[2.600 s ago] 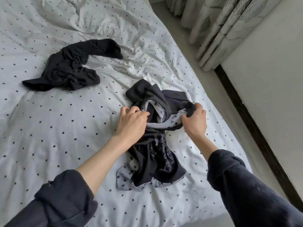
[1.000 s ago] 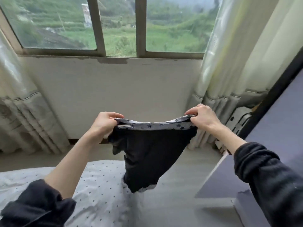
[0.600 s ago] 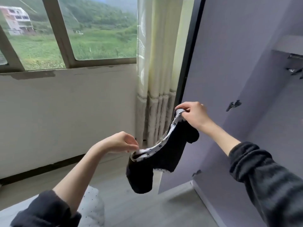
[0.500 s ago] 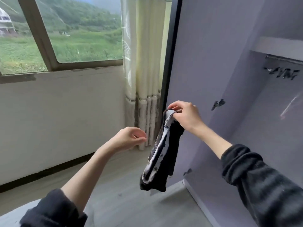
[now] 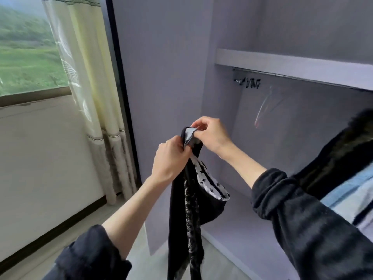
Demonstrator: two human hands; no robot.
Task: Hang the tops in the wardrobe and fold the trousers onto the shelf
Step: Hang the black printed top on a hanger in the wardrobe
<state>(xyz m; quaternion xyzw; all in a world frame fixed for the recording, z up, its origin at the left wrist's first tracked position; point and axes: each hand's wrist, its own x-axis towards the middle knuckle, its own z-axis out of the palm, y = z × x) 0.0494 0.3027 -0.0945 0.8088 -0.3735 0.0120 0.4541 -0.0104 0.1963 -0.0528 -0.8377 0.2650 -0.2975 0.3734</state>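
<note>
Both the left hand (image 5: pixel 171 158) and right hand (image 5: pixel 210 134) pinch the star-printed neckline of the limp black cotton top (image 5: pixel 187 201), which hangs at six o'clock before the lilac wardrobe (image 5: pixel 262 59); light and floppy, it is probably best gripped at that hem.

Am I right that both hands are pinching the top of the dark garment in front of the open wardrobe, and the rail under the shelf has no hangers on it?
Not quite. The head view shows hangers on the rail. The rest stands: left hand and right hand pinch the dark garment.
</note>
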